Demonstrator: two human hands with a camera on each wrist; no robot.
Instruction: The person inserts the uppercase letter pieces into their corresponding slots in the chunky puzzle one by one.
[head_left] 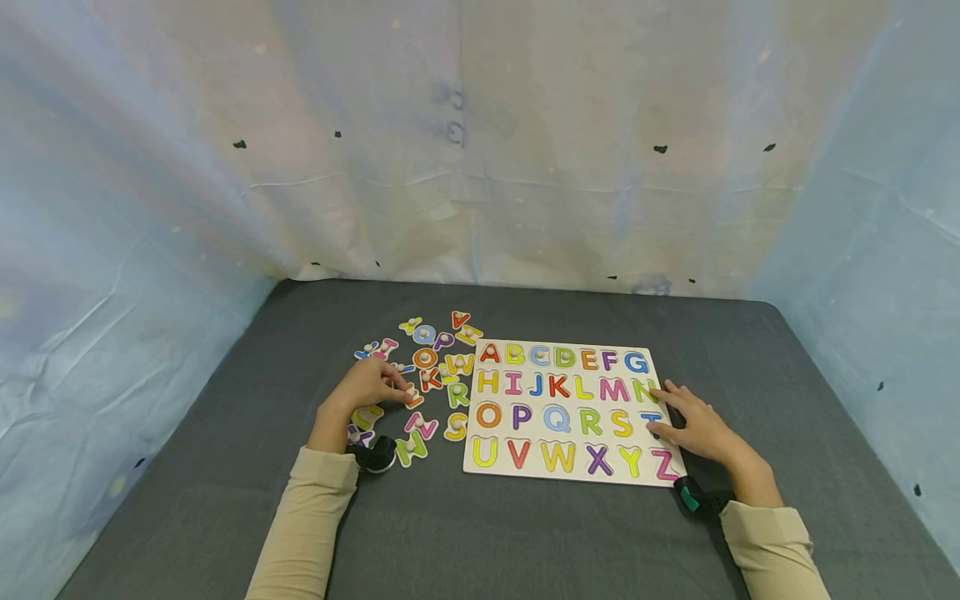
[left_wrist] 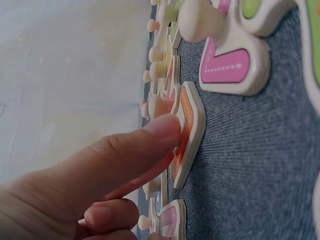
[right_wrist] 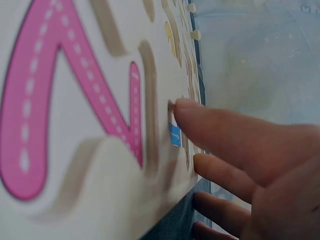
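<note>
At the left of the board, my left hand [head_left: 367, 385] pinches an orange letter piece [left_wrist: 187, 135] between thumb and forefinger. The thumb covers its knob, and the piece tilts close over the dark cloth in the left wrist view. A white alphabet puzzle board [head_left: 577, 477] lies in the middle. Knobbed pieces sit in its top row at A [head_left: 490, 354], B, C and D. My right hand [head_left: 701, 425] rests on the board's right edge with fingers extended, the thumb at the blue T slot [right_wrist: 175, 135] and a fingertip by the N.
Several loose knobbed letter pieces lie left of the board, among them a yellow S [head_left: 455, 427], a green R [head_left: 458, 395], a green M [head_left: 411, 448] and a pink Z [head_left: 422, 427]. A dark grey cloth [head_left: 570, 542] covers the table. Pale curtains [head_left: 525, 208] hang behind.
</note>
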